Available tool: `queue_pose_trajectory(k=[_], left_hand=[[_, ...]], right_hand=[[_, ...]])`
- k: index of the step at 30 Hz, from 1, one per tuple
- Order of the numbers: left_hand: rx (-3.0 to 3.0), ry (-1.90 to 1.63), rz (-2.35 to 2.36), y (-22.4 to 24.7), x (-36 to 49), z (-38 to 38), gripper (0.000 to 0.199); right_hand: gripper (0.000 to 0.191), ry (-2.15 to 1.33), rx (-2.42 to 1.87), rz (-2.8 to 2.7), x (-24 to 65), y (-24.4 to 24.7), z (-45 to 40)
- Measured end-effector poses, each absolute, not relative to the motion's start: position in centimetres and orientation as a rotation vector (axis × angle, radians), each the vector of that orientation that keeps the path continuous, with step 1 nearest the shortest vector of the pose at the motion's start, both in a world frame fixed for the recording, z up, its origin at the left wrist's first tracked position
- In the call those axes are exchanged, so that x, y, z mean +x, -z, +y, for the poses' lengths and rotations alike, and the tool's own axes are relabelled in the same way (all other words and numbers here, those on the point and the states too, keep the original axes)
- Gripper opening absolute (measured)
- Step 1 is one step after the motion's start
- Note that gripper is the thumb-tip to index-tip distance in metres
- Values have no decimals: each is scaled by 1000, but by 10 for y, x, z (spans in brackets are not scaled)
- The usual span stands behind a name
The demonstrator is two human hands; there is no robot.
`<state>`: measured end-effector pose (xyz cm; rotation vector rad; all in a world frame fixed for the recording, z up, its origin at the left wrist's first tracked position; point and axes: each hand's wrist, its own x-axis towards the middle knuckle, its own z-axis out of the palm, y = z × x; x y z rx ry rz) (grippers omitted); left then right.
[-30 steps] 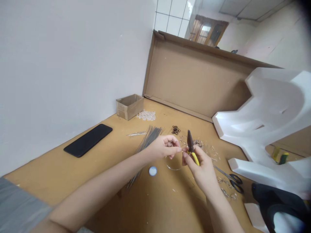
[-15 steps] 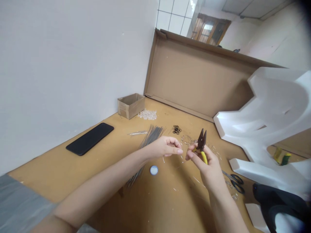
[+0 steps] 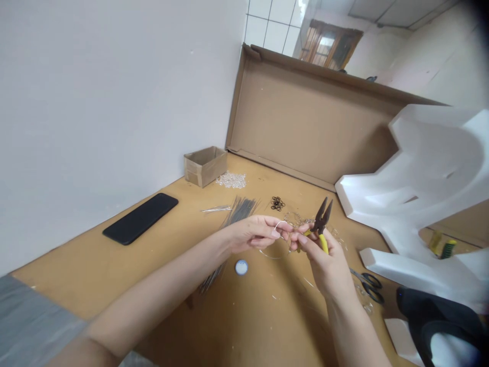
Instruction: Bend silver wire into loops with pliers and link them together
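Thin silver wire (image 3: 275, 257) bends in a loop between my two hands, which meet near the middle of the view. My left hand (image 3: 256, 233) pinches the wire between thumb and fingers. In my right hand (image 3: 323, 253) are yellow-handled pliers (image 3: 323, 216), jaws pointing up and slightly parted, while its thumb and forefinger pinch at the wire. Under my left forearm lies a bundle of straight grey wires (image 3: 240, 208). Behind the hands are small black rings (image 3: 277, 204) and a tangle of curled wire pieces (image 3: 294, 219).
A small cardboard box (image 3: 206, 166) stands by clear beads (image 3: 231, 179). A black phone (image 3: 140, 219) lies at the left, a round blue-white lid (image 3: 241, 267) in front. Black-handled scissors (image 3: 371, 287) and white foam (image 3: 382, 204) are at the right; a large cardboard tray (image 3: 305, 117) stands behind.
The hands have come together until their fingertips nearly touch. The wire now shows as a curved loop between them, and the pliers have shifted slightly right and tilted.
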<state>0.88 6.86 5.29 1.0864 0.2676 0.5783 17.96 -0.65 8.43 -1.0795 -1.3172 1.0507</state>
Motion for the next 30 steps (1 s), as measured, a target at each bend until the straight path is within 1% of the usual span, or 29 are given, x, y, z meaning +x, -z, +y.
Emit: queue_pose_trajectory(k=[6,10,15,23,27,28,30], left_hand=[[1198,-537,226,-56,5,70,40],[1224,-509,241,-57,6,69,35],[1217,-497,261,-59,8,66,31],[1250,-433,200,-60,10,63,30],[1259,-412,193,-54,12,62,19],[1262,-409,182,-53,12,62,19],[1255,-404,142,-50,12,63,26]], right_hand=[[15,-995,-1088,-1295,186,-82,-6],[15,-987,-1099,-1264,188,-82,-6],[17,-1059,-1072,-1194,184,-84,-7],[19,-964,-1169,-1280,180,-87,-9],[20,-938,-1232,-1338,180,-92,-11],[20,-929,-1240,-1348,180,-93,-11],[20,-898,-1255,-1366,181,-93,-11]])
